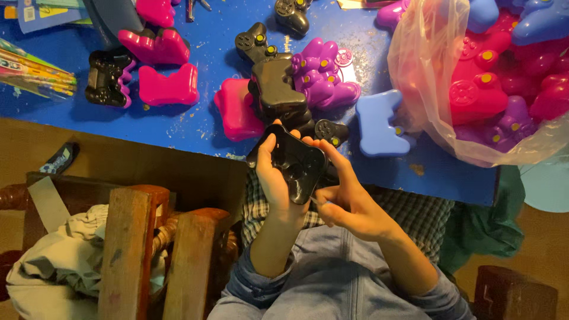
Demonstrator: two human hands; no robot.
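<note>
1. A person seated at a blue table [195, 127] holds a black controller shell [294, 164], hollow side up, just over the table's near edge
2. The left hand [274, 178] is clamped around the shell's left side, thumb over its rim
3. The right hand [344, 198] sits at the shell's lower right corner, fingers [332, 155] curled against its edge; whether they pinch a small part cannot be told
4. Just beyond the hands, a stack of black shells [277, 89] stands between a pink shell [236, 109] and purple controller halves [323, 77], with a light blue shell [377, 124] to the right
5. A clear plastic bag [427, 65] of pink, purple and blue shells lies at the table's right end
</note>
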